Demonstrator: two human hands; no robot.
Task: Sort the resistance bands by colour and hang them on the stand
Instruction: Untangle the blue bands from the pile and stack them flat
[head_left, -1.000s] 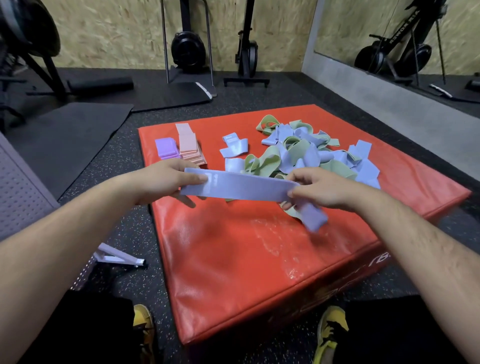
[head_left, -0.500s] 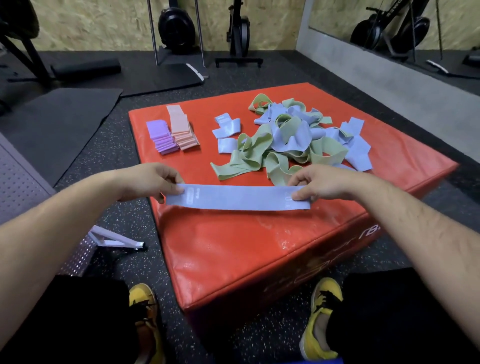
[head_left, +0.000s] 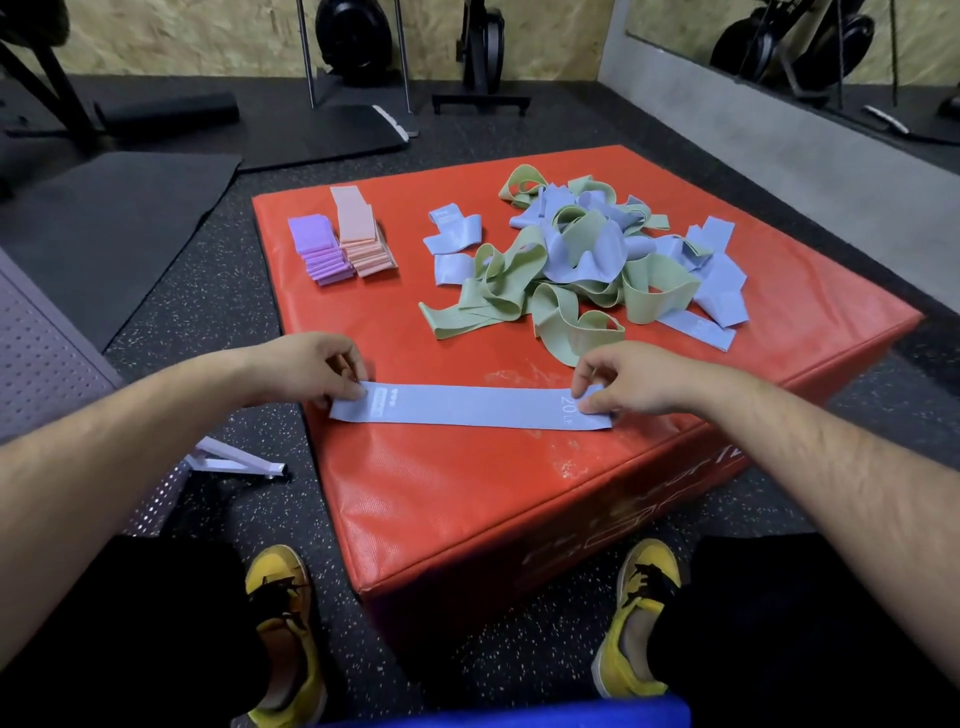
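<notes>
A blue resistance band (head_left: 470, 408) marked 20 LB lies flat and stretched out on the near part of the red padded box (head_left: 467, 499). My left hand (head_left: 317, 369) pinches its left end and my right hand (head_left: 623, 382) pinches its right end. Behind it sits a tangled heap of green and blue bands (head_left: 587, 265). Farther left on the box are a folded stack of purple bands (head_left: 318, 248) and a folded stack of pink bands (head_left: 361, 231). Two loose blue bands (head_left: 452, 239) lie between the stacks and the heap.
The box stands on black speckled gym flooring (head_left: 218, 291). A grey perforated panel with a white foot (head_left: 234, 460) is at the left. Black mats and exercise machines (head_left: 358, 36) fill the back. A mirror wall (head_left: 779, 124) runs along the right. My yellow shoes (head_left: 283, 613) are by the box.
The blue band was held up in the air and bunched at my right hand; it now lies flat on the box with both hands lowered onto its ends.
</notes>
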